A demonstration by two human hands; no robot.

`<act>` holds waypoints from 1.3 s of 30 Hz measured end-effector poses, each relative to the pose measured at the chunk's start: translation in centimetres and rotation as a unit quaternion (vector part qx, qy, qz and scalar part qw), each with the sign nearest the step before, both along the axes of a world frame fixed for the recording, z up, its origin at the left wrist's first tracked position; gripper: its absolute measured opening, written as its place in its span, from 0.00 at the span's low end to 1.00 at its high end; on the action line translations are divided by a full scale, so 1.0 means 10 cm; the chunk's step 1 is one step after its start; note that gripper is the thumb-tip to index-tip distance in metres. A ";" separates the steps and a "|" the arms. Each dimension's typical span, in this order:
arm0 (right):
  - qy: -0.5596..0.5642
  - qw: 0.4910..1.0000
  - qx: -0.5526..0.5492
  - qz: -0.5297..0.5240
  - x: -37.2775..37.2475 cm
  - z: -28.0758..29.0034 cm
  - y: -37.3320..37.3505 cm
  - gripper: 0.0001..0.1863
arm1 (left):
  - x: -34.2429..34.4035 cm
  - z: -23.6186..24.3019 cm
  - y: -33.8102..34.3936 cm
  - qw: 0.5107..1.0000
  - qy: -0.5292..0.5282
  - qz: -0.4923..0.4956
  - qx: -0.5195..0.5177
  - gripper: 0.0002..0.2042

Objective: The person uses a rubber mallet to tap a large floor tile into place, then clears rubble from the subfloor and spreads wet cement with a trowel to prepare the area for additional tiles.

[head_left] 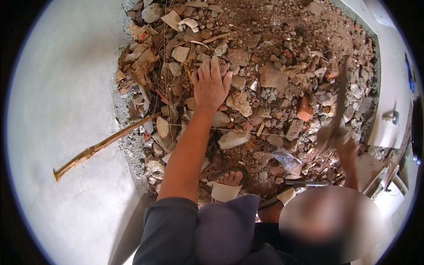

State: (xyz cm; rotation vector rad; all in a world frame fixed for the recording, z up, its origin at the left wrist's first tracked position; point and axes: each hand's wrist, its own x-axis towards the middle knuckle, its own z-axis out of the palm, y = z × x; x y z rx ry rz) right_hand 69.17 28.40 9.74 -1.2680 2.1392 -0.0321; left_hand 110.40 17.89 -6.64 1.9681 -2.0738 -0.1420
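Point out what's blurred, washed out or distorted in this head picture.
Head view: the right hand and long tool are smeared, likely by motion; the left hand looks fairly sharp; a soft blurred oval hides the lower right; the pale smooth surface at left looks bright with little texture; the fisheye leaves black, curved corners.

Spreads out as an uneven floor [320, 26] of reddish-brown earth, thickly strewn with broken stones [234, 139], with an orange-red brick piece [304, 109] among them, crumpled brown scraps [142, 62] toward the left edge, clear plastic [288, 161] nearer the front, and one end of a wooden stick [104, 144].
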 end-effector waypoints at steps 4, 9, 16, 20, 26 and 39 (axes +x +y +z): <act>-0.322 0.937 0.112 0.077 0.89 0.18 1.09 0.20 | 0.02 0.13 -0.02 0.997 0.054 0.018 0.051 0.32; -0.257 0.952 0.152 0.067 1.20 0.19 0.97 0.24 | 0.24 0.59 0.67 0.971 0.224 0.015 -0.083 0.28; -0.378 0.922 -0.053 0.060 2.51 -0.29 -0.58 0.23 | 0.52 0.90 2.65 0.961 0.256 0.036 0.093 0.27; -0.393 0.918 0.033 0.031 2.74 -0.62 -0.93 0.25 | 0.63 0.87 3.26 0.972 0.182 0.034 0.148 0.28; -0.283 0.958 0.028 -0.021 1.94 -0.43 -0.63 0.25 | 0.80 0.84 3.83 0.970 0.105 0.036 0.217 0.29; -0.029 0.986 -0.051 0.156 2.28 -0.59 -2.16 0.27 | 0.61 0.98 2.56 0.981 0.183 -0.032 0.052 0.26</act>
